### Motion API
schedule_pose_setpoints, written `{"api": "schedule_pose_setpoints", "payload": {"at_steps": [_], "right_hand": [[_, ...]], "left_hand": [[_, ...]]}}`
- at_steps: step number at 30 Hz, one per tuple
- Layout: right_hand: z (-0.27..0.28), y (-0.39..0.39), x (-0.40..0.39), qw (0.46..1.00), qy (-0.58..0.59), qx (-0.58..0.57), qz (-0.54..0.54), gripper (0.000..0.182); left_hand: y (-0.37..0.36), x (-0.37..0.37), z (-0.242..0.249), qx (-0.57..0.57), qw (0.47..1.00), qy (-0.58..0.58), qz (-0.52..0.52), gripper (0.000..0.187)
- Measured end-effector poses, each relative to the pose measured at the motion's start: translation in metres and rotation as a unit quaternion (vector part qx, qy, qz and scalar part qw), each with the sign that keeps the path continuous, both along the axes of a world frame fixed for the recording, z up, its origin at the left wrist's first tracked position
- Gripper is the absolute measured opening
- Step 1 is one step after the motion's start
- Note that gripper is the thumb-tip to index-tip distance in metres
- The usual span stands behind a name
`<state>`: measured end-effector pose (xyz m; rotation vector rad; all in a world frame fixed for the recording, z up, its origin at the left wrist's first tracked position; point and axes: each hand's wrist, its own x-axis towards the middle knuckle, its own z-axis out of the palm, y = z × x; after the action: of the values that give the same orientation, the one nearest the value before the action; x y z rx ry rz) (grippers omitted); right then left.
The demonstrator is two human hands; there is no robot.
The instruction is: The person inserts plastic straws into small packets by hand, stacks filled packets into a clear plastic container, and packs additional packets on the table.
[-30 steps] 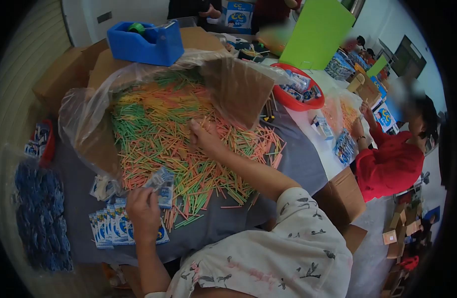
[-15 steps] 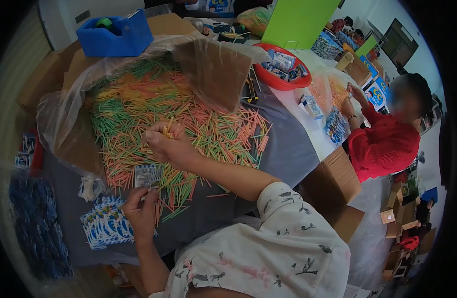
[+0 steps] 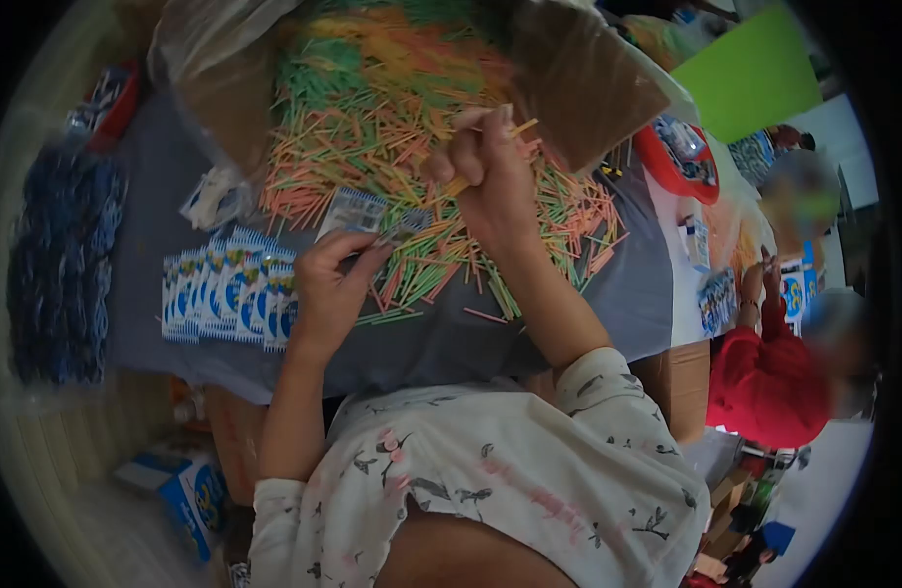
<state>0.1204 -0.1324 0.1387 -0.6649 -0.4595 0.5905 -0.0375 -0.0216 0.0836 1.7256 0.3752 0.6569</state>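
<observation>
"How many hands are at work here?"

"Two of the person's own. The left hand (image 3: 333, 289) pinches one packet (image 3: 353, 211) between thumb and fingers. The right hand (image 3: 495, 186) is curled around a few yellow sticks (image 3: 458, 186), whose ends poke out; I can't get an exact count."

"Anything else to tally?"

"One big loose pile (image 3: 372, 147), far too many to number. One row of packets (image 3: 230, 294) near the near left corner of the surface (image 3: 142, 235), overlapping too much to count. Two red tubs, a left tub (image 3: 118, 116) by the left edge and a right tub (image 3: 650, 157) by the right."

"And the held packet?"

"At the pile's near left part, in from the surface's near edge. It looks flat, greyish and shiny, with a blue ridged end. The sticks are thin and straight."
</observation>
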Motion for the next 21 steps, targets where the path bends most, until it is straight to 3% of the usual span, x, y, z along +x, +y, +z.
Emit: {"api": "schedule_pose_setpoints", "payload": {"at_steps": [6,12,15,17,21], "right_hand": [[-0.001,0.012,-0.008,0.976,-0.207,-0.043,-0.051,0.043],[-0.003,0.014,-0.019,0.941,-0.310,-0.132,-0.031,0.048],[-0.003,0.017,-0.020,0.940,-0.291,-0.180,0.007,0.055],[-0.002,0.022,-0.021,0.951,-0.263,-0.164,-0.006,0.055],[-0.005,0.025,-0.014,0.970,-0.190,-0.150,0.010,0.055]], "left_hand": [[0.005,0.001,-0.006,-0.040,0.999,-0.006,-0.030,0.013],[0.005,0.004,-0.013,-0.162,0.983,-0.075,-0.032,0.013],[0.006,0.006,-0.012,-0.176,0.980,-0.085,-0.036,0.013],[0.006,0.008,-0.016,-0.081,0.990,-0.112,-0.021,0.013],[0.007,0.009,-0.012,-0.028,0.992,-0.122,0.001,0.013]]}}
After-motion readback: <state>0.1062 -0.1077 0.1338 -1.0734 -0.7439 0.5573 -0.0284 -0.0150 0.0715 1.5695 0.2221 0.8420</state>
